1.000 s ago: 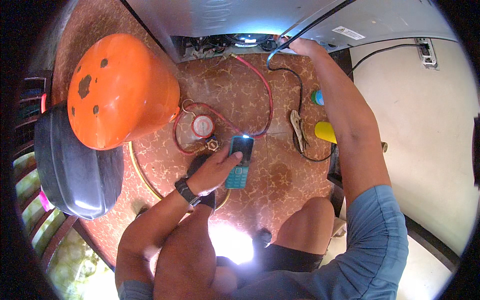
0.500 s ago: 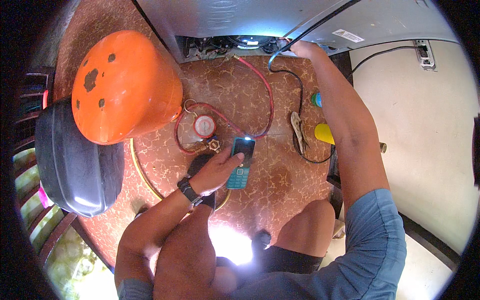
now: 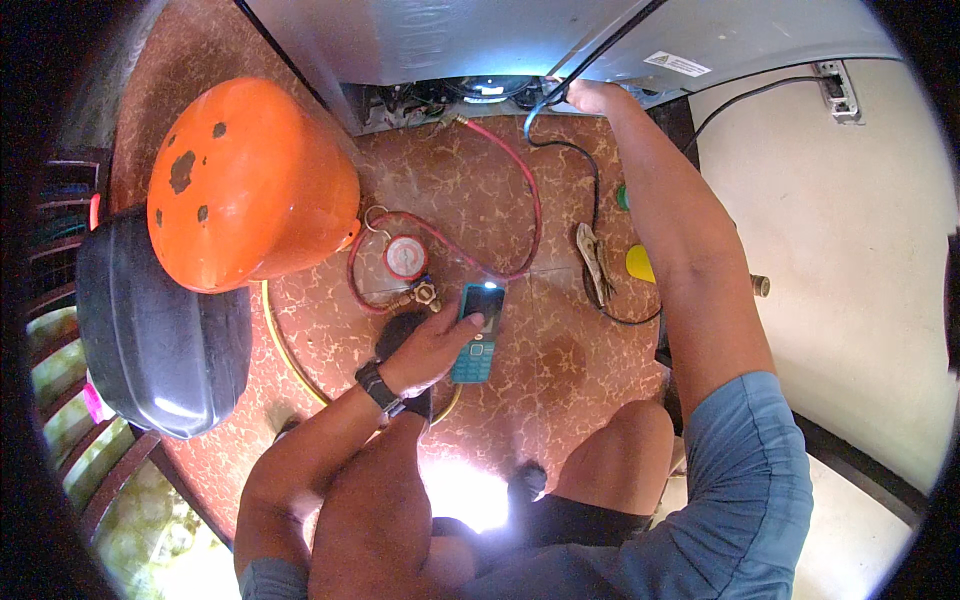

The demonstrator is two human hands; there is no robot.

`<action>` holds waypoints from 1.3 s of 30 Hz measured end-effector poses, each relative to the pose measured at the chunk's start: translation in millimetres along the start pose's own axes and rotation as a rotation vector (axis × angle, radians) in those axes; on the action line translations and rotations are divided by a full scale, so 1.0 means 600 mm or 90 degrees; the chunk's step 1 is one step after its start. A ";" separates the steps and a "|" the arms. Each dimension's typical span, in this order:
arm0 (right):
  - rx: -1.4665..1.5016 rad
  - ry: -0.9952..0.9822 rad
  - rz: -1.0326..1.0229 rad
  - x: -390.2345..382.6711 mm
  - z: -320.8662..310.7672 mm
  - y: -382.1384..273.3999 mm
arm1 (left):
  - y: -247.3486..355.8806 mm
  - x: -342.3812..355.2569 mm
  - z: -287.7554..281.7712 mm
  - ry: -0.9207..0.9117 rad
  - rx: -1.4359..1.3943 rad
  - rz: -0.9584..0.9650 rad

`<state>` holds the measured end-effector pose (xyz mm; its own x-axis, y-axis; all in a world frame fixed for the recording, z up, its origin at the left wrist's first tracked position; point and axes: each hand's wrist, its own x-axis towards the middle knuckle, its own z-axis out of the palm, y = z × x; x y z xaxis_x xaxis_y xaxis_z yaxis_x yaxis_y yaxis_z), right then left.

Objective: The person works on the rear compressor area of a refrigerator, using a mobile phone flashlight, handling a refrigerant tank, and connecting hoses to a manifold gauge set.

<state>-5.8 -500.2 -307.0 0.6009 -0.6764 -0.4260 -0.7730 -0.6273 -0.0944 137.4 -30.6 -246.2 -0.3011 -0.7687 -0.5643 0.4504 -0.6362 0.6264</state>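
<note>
A teal keypad phone (image 3: 473,362) is gripped in my left hand (image 3: 428,354), with its small light lit at the top end. My right hand (image 3: 592,97) reaches up to the low opening of a large grey appliance (image 3: 440,40), beside a black cable (image 3: 620,38). Its fingertips are partly hidden at the opening, so what they hold does not show. Inside that opening sits a dark rounded compressor (image 3: 487,88). A red hose (image 3: 533,190) runs from the opening to a round pressure gauge (image 3: 405,258) with a brass valve (image 3: 427,294), just beyond my left hand.
An orange gas cylinder (image 3: 250,190) and a black plastic case (image 3: 165,330) stand at the left by a barred railing (image 3: 60,340). Locking pliers (image 3: 592,262) and a yellow can (image 3: 640,263) lie near my right arm. A yellow hose (image 3: 285,350) curves across the patterned floor (image 3: 560,350).
The whole view has shifted slightly. My left hand still holds the phone, and my right hand stays at the appliance's opening.
</note>
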 end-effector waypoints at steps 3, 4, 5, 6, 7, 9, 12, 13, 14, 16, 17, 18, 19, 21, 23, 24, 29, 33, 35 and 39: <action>-0.034 0.020 0.022 -0.028 -0.022 -0.059 | 0.006 -0.013 0.001 0.009 -0.008 0.000; -0.041 0.036 0.014 -0.042 -0.028 -0.072 | 0.008 -0.014 0.001 0.008 -0.012 0.002; -0.048 0.051 0.007 -0.058 -0.034 -0.085 | 0.004 -0.013 0.000 0.010 0.000 0.016; -0.055 0.133 0.015 -0.080 -0.021 -0.066 | -0.003 -0.003 0.001 -0.001 0.014 0.031; -0.062 0.215 0.020 -0.103 -0.004 -0.047 | -0.008 0.006 0.002 -0.011 0.027 0.045; 0.034 0.484 -0.068 -0.179 0.040 -0.072 | -0.012 0.005 -0.002 -0.002 0.013 0.030; 0.271 0.462 0.084 -0.349 0.130 -0.124 | -0.019 0.012 -0.005 0.007 -0.019 0.012; 0.392 0.333 0.167 -0.406 0.169 -0.139 | -0.023 0.013 -0.007 0.014 -0.030 0.006; 0.498 0.247 0.172 -0.472 0.212 -0.161 | -0.027 0.017 -0.008 0.027 -0.016 0.037; 0.477 0.008 0.247 -0.584 0.264 -0.191 | -0.021 0.022 0.002 0.025 -0.064 0.007; 0.466 -0.012 0.241 -0.634 0.306 -0.192 | -0.018 0.026 0.006 0.021 -0.087 -0.011; 0.460 -0.036 0.225 -0.669 0.336 -0.200 | -0.014 0.024 0.005 0.033 -0.100 0.004; 0.421 -0.058 0.237 -0.691 0.349 -0.208 | -0.011 0.024 0.005 0.046 -0.115 0.019; 0.339 -0.101 0.265 -0.723 0.366 -0.215 | 0.002 0.018 0.009 0.040 -0.170 0.029; 0.328 -0.081 0.291 -0.726 0.382 -0.215 | 0.026 0.005 0.009 0.011 -0.249 0.023; 0.323 -0.072 0.302 -0.727 0.396 -0.217 | 0.032 0.003 0.013 0.026 -0.273 0.040; 0.360 -0.153 0.295 -0.710 0.429 -0.201 | 0.041 -0.007 0.016 -0.024 -0.297 0.058; 0.287 -0.081 0.296 -0.721 0.434 -0.201 | 0.059 -0.003 0.028 -0.043 -0.303 0.032; 0.299 -0.113 0.328 -0.723 0.425 -0.205 | 0.073 -0.001 0.034 -0.029 -0.312 0.054; 0.339 -0.210 0.349 -0.708 0.402 -0.209 | 0.079 0.006 0.031 -0.068 -0.370 0.120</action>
<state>-213.1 -40.9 -331.0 0.0854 -0.6329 -0.7695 -0.9814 0.0799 -0.1747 142.0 -64.5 -208.6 -0.2404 -0.8856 -0.3973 0.8790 -0.3723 0.2980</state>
